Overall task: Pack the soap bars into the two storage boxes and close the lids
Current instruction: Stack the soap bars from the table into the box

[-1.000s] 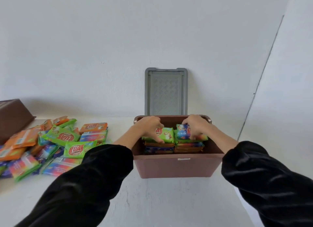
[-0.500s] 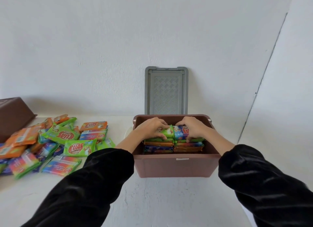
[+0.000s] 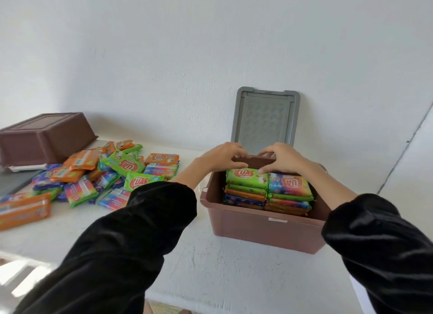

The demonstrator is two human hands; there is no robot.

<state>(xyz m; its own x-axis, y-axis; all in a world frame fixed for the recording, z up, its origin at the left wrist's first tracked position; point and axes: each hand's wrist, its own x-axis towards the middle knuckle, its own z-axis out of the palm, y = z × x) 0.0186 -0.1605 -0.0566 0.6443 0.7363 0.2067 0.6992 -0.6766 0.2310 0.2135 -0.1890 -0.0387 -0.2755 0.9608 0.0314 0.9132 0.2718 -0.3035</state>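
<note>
An open brown storage box (image 3: 264, 234) stands on the white table, holding two stacks of wrapped soap bars. A green bar (image 3: 246, 177) tops the left stack and a blue rainbow bar (image 3: 290, 184) tops the right one. My left hand (image 3: 222, 156) and my right hand (image 3: 283, 159) hover side by side over the box's far rim. Their fingers are loosely bent, and the fingertips just touch the far edges of the top bars. Neither hand encloses a bar. The box's grey lid (image 3: 266, 119) leans upright against the wall behind it.
A loose pile of soap bars (image 3: 117, 173) in green, orange and blue wrappers lies on the table left of the box. A second brown box (image 3: 44, 137) sits upside down at far left, with a dark flat panel (image 3: 14, 182) beside it. The table's front edge runs bottom left.
Both hands have lifted off the tops of the two upper bars and drawn back to the box's far rim. The view has swung so the box sits further right.
</note>
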